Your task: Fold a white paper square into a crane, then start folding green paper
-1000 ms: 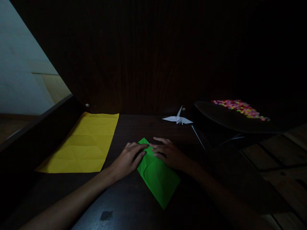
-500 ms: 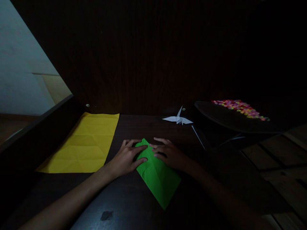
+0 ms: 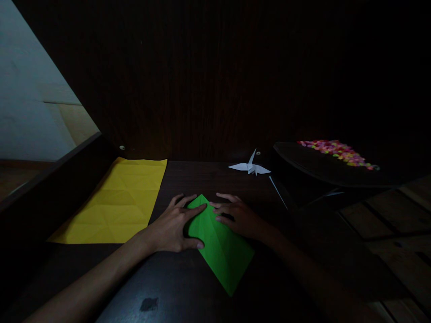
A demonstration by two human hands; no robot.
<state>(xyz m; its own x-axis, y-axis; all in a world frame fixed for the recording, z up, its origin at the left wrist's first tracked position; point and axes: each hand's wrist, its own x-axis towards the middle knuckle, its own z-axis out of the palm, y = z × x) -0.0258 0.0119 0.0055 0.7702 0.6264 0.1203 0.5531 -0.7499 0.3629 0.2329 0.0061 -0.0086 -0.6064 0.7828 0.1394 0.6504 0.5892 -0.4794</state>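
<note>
A green sheet of folded paper (image 3: 224, 255) lies on the dark tabletop with one corner pointing away from me and crease lines across it. My left hand (image 3: 173, 226) is spread over its left edge, the index finger on the upper part and the thumb lower down. On the upper right edge rests my right hand (image 3: 237, 215), fingers apart and touching the paper. Beyond the hands, a white origami crane (image 3: 250, 168) sits by the back panel.
Yellow creased paper (image 3: 128, 202) lies flat on the left. A thin white strip (image 3: 278, 193) is right of the crane. Farther right, a dark curved piece (image 3: 303, 168) bears a string of pink and yellow beads (image 3: 336, 151). A raised wooden edge (image 3: 57, 168) borders the left side.
My left thumb has slid down along the paper's left edge, and the left hand has opened wider. The slight bulge near that thumb has flattened. My right hand stays in place.
</note>
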